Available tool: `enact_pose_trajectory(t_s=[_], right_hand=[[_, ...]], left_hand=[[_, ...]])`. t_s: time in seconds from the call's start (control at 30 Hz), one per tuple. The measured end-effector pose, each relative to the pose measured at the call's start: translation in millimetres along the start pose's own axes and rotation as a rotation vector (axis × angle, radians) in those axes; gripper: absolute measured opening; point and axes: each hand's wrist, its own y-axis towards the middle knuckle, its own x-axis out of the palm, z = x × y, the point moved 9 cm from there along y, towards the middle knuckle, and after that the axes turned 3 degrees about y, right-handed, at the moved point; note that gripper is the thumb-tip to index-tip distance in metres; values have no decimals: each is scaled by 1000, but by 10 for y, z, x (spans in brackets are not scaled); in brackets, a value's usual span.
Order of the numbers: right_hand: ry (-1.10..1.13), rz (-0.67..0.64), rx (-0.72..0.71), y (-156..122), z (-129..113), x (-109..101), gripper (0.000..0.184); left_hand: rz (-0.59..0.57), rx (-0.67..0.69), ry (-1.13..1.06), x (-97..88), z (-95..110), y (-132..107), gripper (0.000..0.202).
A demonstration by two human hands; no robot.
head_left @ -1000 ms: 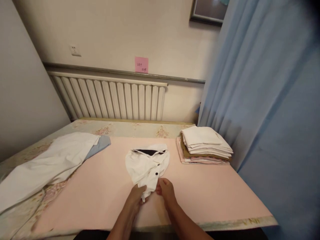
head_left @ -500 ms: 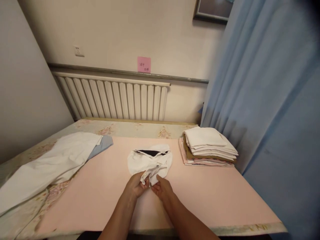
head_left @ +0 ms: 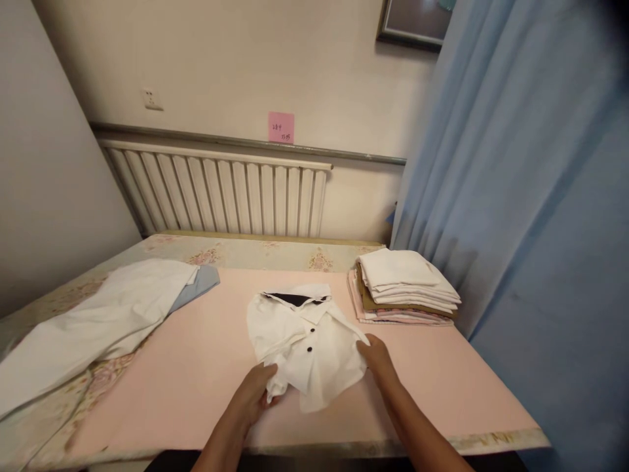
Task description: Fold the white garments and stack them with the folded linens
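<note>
A white shirt (head_left: 295,341) with dark buttons down its front lies partly bunched on a pink cloth (head_left: 196,393). Its collar end points away from me and shows a dark patch inside. My left hand (head_left: 258,390) is closed on the near left part of the shirt, where the fabric is crumpled. My right hand (head_left: 375,354) grips the right edge of the shirt, with the front spread between both hands. Some fingertips are hidden behind the fabric.
A stack of folded clothes (head_left: 405,288) stands at the right. White garments (head_left: 113,308) with a blue piece (head_left: 199,288) lie at the left. Behind are a radiator (head_left: 221,190) and a pink note (head_left: 281,128); a blue curtain (head_left: 491,183) hangs at the right.
My hands have moved apart, the right one outward to the right and the left slightly left and nearer. The shirt front has spread open, showing more buttons.
</note>
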Motion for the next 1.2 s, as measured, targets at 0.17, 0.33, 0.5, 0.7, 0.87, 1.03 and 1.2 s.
enact_pose_trajectory(t_s=[0.17, 0.33, 0.5, 0.7, 0.87, 1.03, 1.2], right_hand=[[-255, 100, -160, 15, -157, -506, 22], [-389, 85, -209, -85, 12, -519, 19], [-422, 45, -195, -219, 292, -428, 20], [-437, 34, -236, -335, 306, -456, 21], [-443, -143, -303, -456, 251, -397, 16], [-392, -88, -319, -465, 69, -406, 15], [-171, -115, -321, -326, -410, 102, 15]], left_hand=[[169, -14, 282, -188, -264, -164, 12], [130, 59, 412, -243, -420, -150, 7], [232, 61, 520, -439, -447, -100, 8], [300, 108, 640, -539, -323, -191, 12], [340, 132, 832, -796, -249, -307, 18], [425, 331, 1084, -1015, 150, -323, 24], [584, 486, 1040, -1026, 735, -94, 32]])
